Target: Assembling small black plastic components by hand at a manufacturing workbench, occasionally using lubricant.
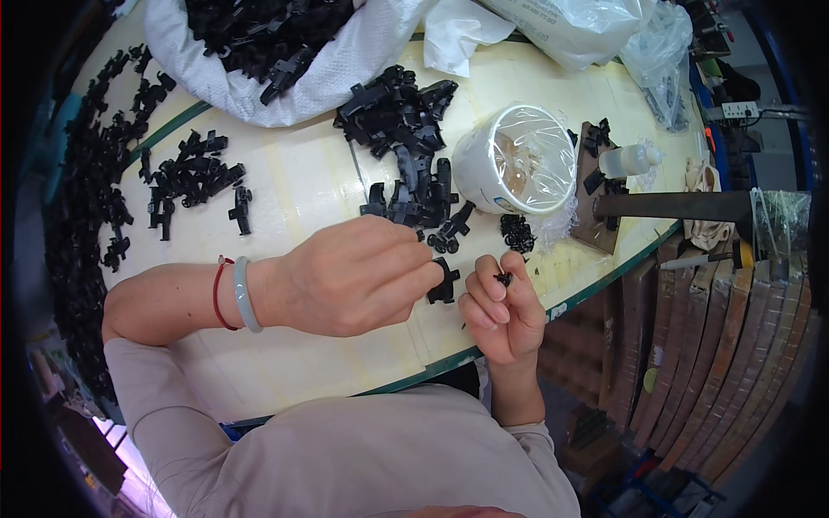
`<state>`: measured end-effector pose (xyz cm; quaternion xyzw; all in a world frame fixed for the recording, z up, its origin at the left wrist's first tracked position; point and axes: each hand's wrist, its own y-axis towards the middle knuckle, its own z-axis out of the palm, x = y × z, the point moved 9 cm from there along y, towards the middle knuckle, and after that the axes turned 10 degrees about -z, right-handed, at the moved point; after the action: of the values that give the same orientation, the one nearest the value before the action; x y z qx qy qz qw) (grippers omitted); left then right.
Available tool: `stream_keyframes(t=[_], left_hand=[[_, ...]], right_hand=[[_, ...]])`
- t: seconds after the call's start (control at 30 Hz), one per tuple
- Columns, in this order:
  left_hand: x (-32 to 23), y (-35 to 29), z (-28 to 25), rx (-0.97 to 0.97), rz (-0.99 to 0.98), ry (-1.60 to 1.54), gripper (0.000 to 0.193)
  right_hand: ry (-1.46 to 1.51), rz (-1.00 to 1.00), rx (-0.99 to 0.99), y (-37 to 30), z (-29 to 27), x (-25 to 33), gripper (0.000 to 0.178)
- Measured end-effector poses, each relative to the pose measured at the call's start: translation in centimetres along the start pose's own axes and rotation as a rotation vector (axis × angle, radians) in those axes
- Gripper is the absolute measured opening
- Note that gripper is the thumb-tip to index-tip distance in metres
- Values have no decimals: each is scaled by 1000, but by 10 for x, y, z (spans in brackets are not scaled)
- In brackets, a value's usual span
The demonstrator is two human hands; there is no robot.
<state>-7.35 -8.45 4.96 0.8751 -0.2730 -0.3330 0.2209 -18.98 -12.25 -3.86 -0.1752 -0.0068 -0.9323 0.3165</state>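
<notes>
My left hand (363, 274), with a pale bangle (246, 295) and a red cord (220, 293) at its wrist, is closed above the table. Its fingers are curled under, so whatever they hold is hidden. Right by its fingertips is a black plastic part (444, 281); whether they touch it I cannot tell. My right hand (508, 315) pinches a small black plastic piece (503, 279) between thumb and fingers. Just beyond both hands lie larger black plastic parts (414, 194) and a little heap of small black pieces (516, 233).
A white tub (484, 164) lined with clear plastic stands past my right hand. Beside it are a dropper bottle (626, 161) and a dark metal arm (673, 205). An open white sack (285, 108) of black parts sits at the back. More parts (194, 173) lie left.
</notes>
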Motion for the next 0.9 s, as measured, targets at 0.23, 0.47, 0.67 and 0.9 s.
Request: stream_keyframes(t=[0.23,0.47,0.67,0.9], left_hand=[[49,-19,26,304,-1039,-1028,20],[51,-26,38,379,-1145,-1324,26],[47,-29,45,325,-1053,-1454,26],[46,-32,46,317,-1042,-1475,23]], right_hand=[[-85,-7,9,0,9,3,21],[-742,-228,-82,-3,10,22,17],[-438,-47,-47,3,11,0,15],[-857,-247,38,2,21,10,17]])
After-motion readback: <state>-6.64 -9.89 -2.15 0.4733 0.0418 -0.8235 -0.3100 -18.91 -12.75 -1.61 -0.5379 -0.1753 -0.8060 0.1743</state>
